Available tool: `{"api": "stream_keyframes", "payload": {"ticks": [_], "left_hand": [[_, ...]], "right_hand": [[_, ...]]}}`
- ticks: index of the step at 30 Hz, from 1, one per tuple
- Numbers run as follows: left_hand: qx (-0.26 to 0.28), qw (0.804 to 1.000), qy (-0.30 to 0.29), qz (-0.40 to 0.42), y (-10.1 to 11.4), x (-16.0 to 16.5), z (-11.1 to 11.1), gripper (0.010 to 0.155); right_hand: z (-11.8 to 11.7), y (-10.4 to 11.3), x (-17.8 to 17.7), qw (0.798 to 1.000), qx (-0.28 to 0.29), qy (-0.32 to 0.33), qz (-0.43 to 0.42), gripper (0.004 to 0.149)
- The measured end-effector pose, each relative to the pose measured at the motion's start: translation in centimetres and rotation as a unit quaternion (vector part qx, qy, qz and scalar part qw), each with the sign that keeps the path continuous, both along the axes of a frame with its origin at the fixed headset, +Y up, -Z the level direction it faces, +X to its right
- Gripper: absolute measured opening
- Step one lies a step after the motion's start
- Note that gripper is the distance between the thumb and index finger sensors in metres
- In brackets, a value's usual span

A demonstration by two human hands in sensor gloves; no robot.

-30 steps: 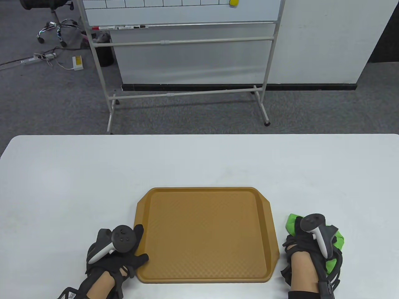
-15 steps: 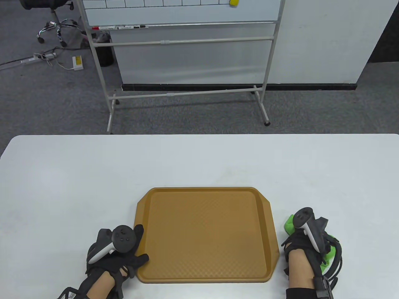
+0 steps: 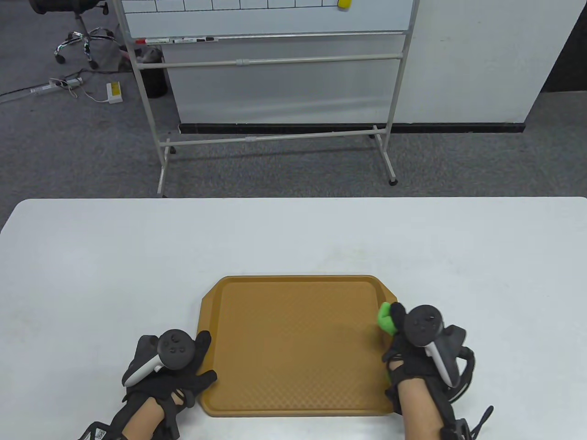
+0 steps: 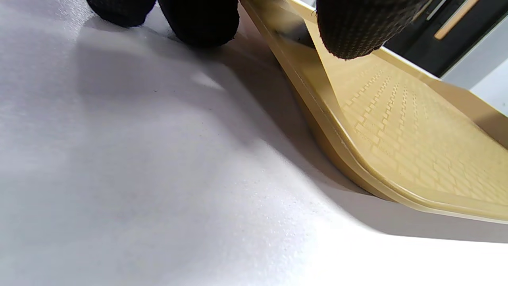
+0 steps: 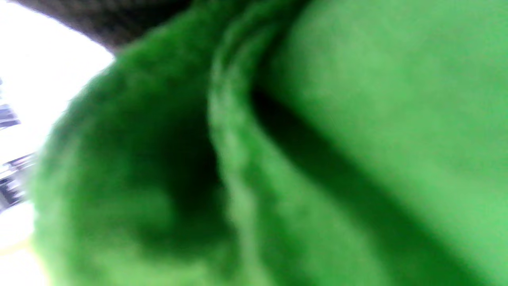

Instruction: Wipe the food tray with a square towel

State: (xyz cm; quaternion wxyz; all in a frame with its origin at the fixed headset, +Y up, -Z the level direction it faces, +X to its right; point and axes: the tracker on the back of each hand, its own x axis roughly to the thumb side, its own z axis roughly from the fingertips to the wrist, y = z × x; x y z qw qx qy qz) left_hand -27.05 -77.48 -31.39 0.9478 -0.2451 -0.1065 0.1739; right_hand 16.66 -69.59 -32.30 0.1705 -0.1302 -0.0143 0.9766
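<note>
A tan food tray (image 3: pixel 298 339) lies on the white table near the front edge. My left hand (image 3: pixel 183 366) rests on the table at the tray's left rim, with the thumb over the rim (image 4: pixel 357 31) and fingers on the table. My right hand (image 3: pixel 403 339) grips a bunched green towel (image 3: pixel 386 317) and holds it over the tray's right rim. The towel fills the right wrist view (image 5: pixel 278 159), close and blurred. Most of the towel is hidden under the hand in the table view.
The white table (image 3: pixel 137 256) stretches wide behind and beside the tray. A whiteboard on a metal stand (image 3: pixel 275 91) and an office chair (image 3: pixel 78 32) stand on the grey carpet beyond the table.
My right hand has lifted the green towel from the table right of the tray and moved left to the tray's right rim. My left hand has shifted only slightly.
</note>
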Motion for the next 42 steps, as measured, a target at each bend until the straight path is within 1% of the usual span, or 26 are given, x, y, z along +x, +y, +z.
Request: {"api": "stream_keyframes", "payload": {"ticks": [2, 3, 4, 5, 6, 7, 8, 9, 12, 14, 15, 18, 19, 20, 22, 24, 25, 30, 32, 34, 35, 36, 38, 39, 40, 42], "left_hand": [[0.000, 1.000, -0.001, 0.009, 0.0, -0.2, 0.0, 0.084], [0.000, 1.000, -0.001, 0.010, 0.0, -0.2, -0.1, 0.084], [-0.001, 1.000, 0.000, 0.013, 0.0, -0.3, -0.1, 0.083], [-0.002, 1.000, 0.000, 0.014, 0.0, -0.3, -0.1, 0.083], [-0.003, 1.000, 0.001, 0.015, 0.0, -0.3, -0.1, 0.083], [-0.006, 1.000, 0.003, 0.016, 0.0, -0.1, -0.1, 0.083], [-0.007, 1.000, 0.004, 0.016, 0.0, -0.1, -0.1, 0.083], [-0.006, 1.000, 0.007, 0.014, 0.1, 0.1, -0.1, 0.083], [-0.004, 1.000, 0.004, 0.007, 0.1, 0.2, -0.1, 0.084], [-0.007, 1.000, 0.005, 0.014, 0.1, 0.0, -0.1, 0.083], [-0.007, 1.000, 0.005, 0.020, 0.1, -0.1, -0.1, 0.083], [-0.008, 1.000, 0.003, 0.024, 0.0, -0.3, -0.1, 0.082], [-0.008, 1.000, 0.002, 0.023, 0.0, -0.3, -0.1, 0.083], [-0.008, 1.000, 0.001, 0.022, 0.1, -0.3, -0.2, 0.083], [-0.009, 1.000, 0.002, 0.020, 0.1, -0.2, -0.2, 0.083], [-0.009, 1.000, 0.005, 0.015, 0.1, 0.0, -0.1, 0.083], [-0.008, 1.000, 0.005, 0.010, 0.1, 0.1, -0.1, 0.083], [-0.006, 1.000, 0.006, 0.005, 0.1, 0.2, 0.0, 0.083], [-0.006, 1.000, 0.007, 0.007, 0.1, 0.2, 0.0, 0.082], [-0.007, 1.000, 0.007, 0.006, 0.1, 0.2, 0.0, 0.082], [-0.007, 1.000, 0.007, 0.006, 0.1, 0.2, 0.0, 0.082], [-0.007, 1.000, 0.008, 0.005, 0.1, 0.2, 0.0, 0.082], [-0.008, 1.000, 0.009, 0.004, 0.1, 0.2, 0.0, 0.082], [-0.008, 1.000, 0.009, 0.004, 0.1, 0.2, 0.0, 0.082], [-0.008, 1.000, 0.010, 0.004, 0.1, 0.2, 0.0, 0.082], [-0.009, 1.000, 0.011, 0.004, 0.1, 0.2, 0.0, 0.082]], "right_hand": [[-1.6, 0.1, -5.4, 0.997, -0.017, 0.061, 0.042, 0.058], [-2.1, 0.1, -7.0, 0.995, -0.026, 0.075, 0.061, 0.058], [-3.1, -0.1, -9.7, 0.990, -0.043, 0.097, 0.095, 0.058], [-3.6, -0.3, -10.9, 0.986, -0.054, 0.108, 0.112, 0.058], [-5.0, -0.6, -13.7, 0.979, -0.082, 0.122, 0.142, 0.058], [-6.1, -0.9, -15.9, 0.973, -0.102, 0.134, 0.156, 0.058], [-6.6, -1.0, -17.0, 0.972, -0.103, 0.140, 0.159, 0.058], [-7.9, -1.3, -19.8, 0.970, -0.095, 0.147, 0.166, 0.057], [-10.4, -2.0, -25.3, 0.968, -0.063, 0.163, 0.182, 0.057], [-11.7, -3.0, -28.2, 0.969, -0.040, 0.158, 0.188, 0.055], [-12.3, -3.6, -29.5, 0.968, -0.041, 0.158, 0.191, 0.055], [-13.1, -5.6, -32.2, 0.966, -0.077, 0.155, 0.190, 0.054], [-13.1, -5.6, -32.5, 0.965, -0.068, 0.142, 0.210, 0.054], [-13.3, -5.4, -32.8, 0.959, -0.044, 0.152, 0.235, 0.051], [-13.6, -5.2, -32.5, 0.955, -0.064, 0.156, 0.243, 0.050], [-14.0, -5.1, -31.6, 0.960, -0.087, 0.149, 0.219, 0.050], [-14.2, -5.0, -31.1, 0.960, -0.100, 0.138, 0.221, 0.050], [-14.4, -4.5, -27.4, 0.952, -0.122, 0.101, 0.264, 0.051], [-14.6, -4.4, -24.5, 0.953, -0.132, 0.081, 0.259, 0.050], [-14.7, -4.4, -22.6, 0.957, -0.142, 0.065, 0.246, 0.050], [-14.8, -4.3, -20.8, 0.958, -0.151, 0.049, 0.240, 0.050], [-14.8, -4.3, -19.9, 0.957, -0.154, 0.042, 0.240, 0.050], [-14.7, -4.2, -16.8, 0.956, -0.166, 0.015, 0.241, 0.050], [-14.7, -4.2, -16.1, 0.956, -0.169, 0.008, 0.240, 0.051], [-14.5, -4.0, -14.0, 0.956, -0.176, -0.011, 0.234, 0.051], [-14.2, -4.0, -11.8, 0.955, -0.186, -0.037, 0.228, 0.051]]}}
